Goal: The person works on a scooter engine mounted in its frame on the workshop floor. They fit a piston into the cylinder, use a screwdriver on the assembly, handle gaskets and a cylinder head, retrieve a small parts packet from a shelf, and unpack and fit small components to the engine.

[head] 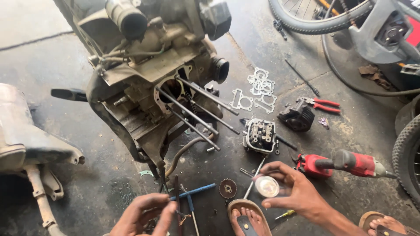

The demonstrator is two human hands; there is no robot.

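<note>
My right hand (pixel 294 190) grips a small round shiny piston (pixel 267 186), crown facing up, low in the view above my sandalled foot (pixel 243 219). My left hand (pixel 146 215) is at the bottom edge with its fingers pinched on a small thin metal piece (pixel 180 214), too small to identify. Ahead on the oily concrete stands a stripped scooter engine (pixel 151 74) with long bare studs (pixel 197 109) sticking out toward me. A cylinder head (pixel 260 136) lies just beyond my right hand.
A blue T-handle wrench (pixel 192 192) and a sprocket (pixel 227 188) lie between my hands. A red power tool (pixel 341 164), red-handled pliers (pixel 323 104), a black cylinder block (pixel 298 116) and several gaskets (pixel 258 89) lie to the right. An exhaust muffler (pixel 26 135) is left; tyres (pixel 407 153) are right.
</note>
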